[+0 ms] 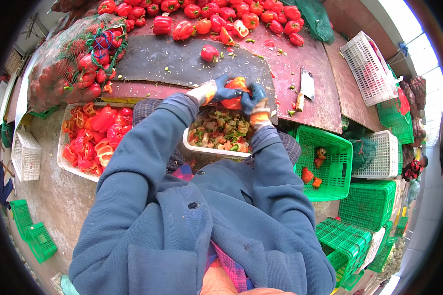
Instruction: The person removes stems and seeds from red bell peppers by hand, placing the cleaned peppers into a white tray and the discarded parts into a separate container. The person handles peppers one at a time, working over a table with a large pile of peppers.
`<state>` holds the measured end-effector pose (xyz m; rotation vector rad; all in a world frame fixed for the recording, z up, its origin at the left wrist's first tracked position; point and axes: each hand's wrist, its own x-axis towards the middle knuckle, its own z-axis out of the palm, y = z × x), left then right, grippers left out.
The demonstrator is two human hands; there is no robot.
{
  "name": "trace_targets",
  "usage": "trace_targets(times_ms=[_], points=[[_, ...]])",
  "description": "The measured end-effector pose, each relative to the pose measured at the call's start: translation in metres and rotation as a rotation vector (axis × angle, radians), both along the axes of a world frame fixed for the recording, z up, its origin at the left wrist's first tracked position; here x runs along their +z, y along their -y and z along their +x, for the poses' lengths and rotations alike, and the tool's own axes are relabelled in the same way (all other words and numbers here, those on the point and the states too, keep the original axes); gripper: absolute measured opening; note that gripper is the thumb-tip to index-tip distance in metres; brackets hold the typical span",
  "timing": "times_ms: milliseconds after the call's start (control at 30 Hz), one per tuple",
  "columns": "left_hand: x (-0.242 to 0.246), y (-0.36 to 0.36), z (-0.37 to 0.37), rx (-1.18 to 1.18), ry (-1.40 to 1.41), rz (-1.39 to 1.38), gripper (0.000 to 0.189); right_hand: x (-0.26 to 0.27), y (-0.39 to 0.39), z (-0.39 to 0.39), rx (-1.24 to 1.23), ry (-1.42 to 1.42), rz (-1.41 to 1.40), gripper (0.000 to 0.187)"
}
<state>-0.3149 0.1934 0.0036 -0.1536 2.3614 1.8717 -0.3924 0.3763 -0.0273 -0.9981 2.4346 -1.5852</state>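
My left hand [218,89] and my right hand [256,101], both in blue-coated work gloves, grip one orange-red bell pepper [237,83] from its two sides. Fingers cover much of it, so I cannot tell whether it is split. They hold it at the near edge of a dark board [158,55], above a white tub [210,149] of green stems, pale cores and seeds. A whole red bell pepper [209,54] lies on the board beyond my left hand. To the right of my hands, a cleaver [307,85] with a wooden handle rests on the reddish tabletop [295,107].
Red bell peppers [214,22] are heaped at the far side. A mesh sack [59,73] of peppers stands left, above a white tub [61,156] of opened peppers. Right of my knee, a green crate [349,162] holds several pepper pieces; more crates [367,204] stand beyond.
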Motion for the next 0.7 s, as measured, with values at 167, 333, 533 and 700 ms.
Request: trace_targets(times_ms=[167, 333, 533, 700], points=[[0.001, -0.009, 0.002, -0.006, 0.023, 0.143, 0.105, 0.032, -0.010, -0.002, 0.196, -0.321, 0.134, 0.028], [-0.004, -0.007, -0.011, -0.046, 0.078, 0.148, 0.094, 0.032, -0.013, -0.003, 0.312, -0.509, 0.047, 0.033], [-0.009, 0.009, -0.017, -0.186, 0.039, 0.146, 0.077, 0.022, -0.026, -0.009, 0.408, -0.537, 0.057, 0.041], [0.004, -0.017, -0.017, 0.026, 0.066, -0.329, 0.081, 0.010, -0.022, -0.006, 0.115, -0.344, -0.110, 0.038]])
